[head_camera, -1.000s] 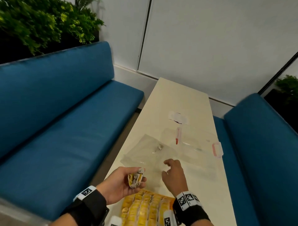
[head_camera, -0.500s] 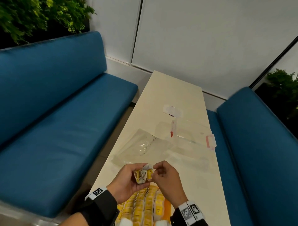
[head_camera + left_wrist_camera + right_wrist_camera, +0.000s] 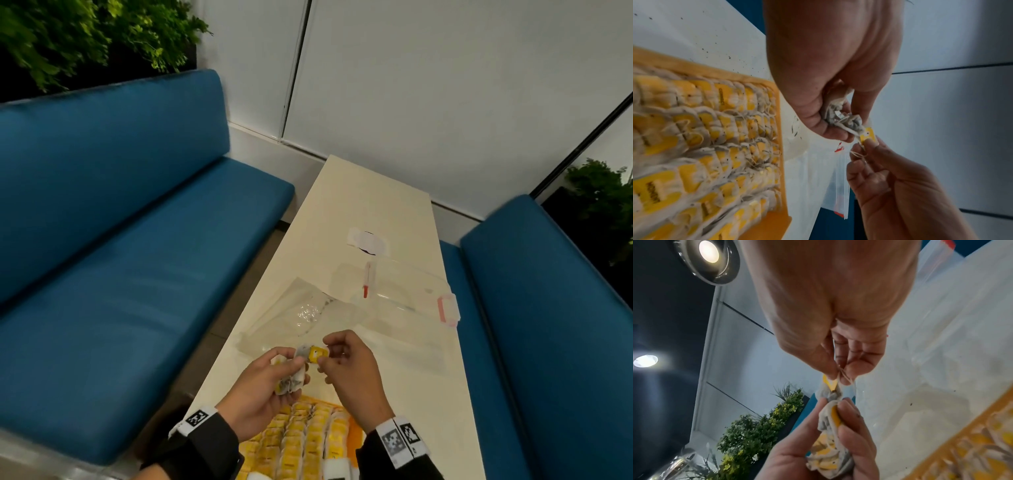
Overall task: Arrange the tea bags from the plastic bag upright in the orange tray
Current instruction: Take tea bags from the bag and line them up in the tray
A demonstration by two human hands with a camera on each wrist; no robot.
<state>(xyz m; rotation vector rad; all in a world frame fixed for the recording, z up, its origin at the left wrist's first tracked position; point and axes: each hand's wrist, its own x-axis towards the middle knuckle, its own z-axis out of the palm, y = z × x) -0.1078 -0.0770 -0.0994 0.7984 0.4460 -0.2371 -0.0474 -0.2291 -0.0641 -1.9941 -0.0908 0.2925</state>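
My left hand (image 3: 274, 373) grips a small bunch of tea bags (image 3: 291, 378) above the near end of the table; the same bunch (image 3: 828, 449) fills the right wrist view. My right hand (image 3: 337, 356) pinches the yellow tag (image 3: 317, 353) and string of one bag sticking out of the bunch; the tag (image 3: 867, 136) shows in the left wrist view. Below the hands the orange tray (image 3: 782, 146) holds several rows of upright tea bags (image 3: 715, 146). The clear plastic bag (image 3: 308, 315) lies flat and almost empty on the table beyond the hands.
A clear container lid with pink clasps (image 3: 411, 291) lies beyond the plastic bag. Further back, a white sticker (image 3: 368, 241) marks the long cream table (image 3: 376, 198). Blue benches (image 3: 120, 257) run along both sides, with plants behind them.
My right hand came in from over the plastic bag to the bunch in my left hand and took hold of one tea bag's tag. The view tilted down slightly.
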